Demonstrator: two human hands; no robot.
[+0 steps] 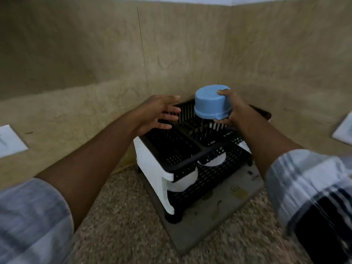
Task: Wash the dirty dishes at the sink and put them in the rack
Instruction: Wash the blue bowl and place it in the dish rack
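I am gripping the blue bowl (212, 104) upside down in my right hand (235, 109), thumb on its base, over the rack (187, 153). It looks like light, rigid plastic, probably wet and slippery. My left hand (159, 113) is hovering open, holding nothing.

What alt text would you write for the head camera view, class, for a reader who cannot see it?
A right hand holds a blue bowl upside down above the top tier of a black dish rack. The left hand, open, hovers beside it; white dishes sit on the lower tier.
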